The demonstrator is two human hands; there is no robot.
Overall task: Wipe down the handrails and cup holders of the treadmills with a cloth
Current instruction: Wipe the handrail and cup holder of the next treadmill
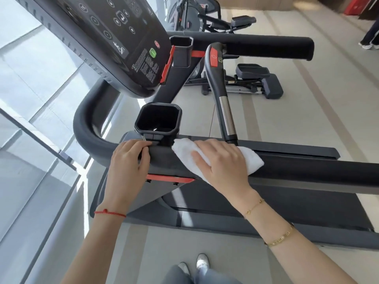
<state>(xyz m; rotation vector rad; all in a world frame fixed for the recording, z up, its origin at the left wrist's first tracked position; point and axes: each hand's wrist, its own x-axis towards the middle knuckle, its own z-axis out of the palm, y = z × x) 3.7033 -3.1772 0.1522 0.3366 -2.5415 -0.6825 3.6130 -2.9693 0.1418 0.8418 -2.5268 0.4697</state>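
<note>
Upper left of frame: treadmill console (114, 37), dark, tilted. Centre left: left hand (128, 165) rests on the black handrail (307, 173) at its bend, fingers curled over the base of the near cup holder (159, 121); grip wraps that base. Cup holder is square, black, open-topped. Second cup holder (181, 51) sits above it, upper centre. Just right of the near holder: white cloth (215, 158) bunched on the handrail. Right hand (223, 162) lies flat on the cloth, fingers spread and straight, pressing it down. Right of frame: handrail runs on to the edge.
</note>
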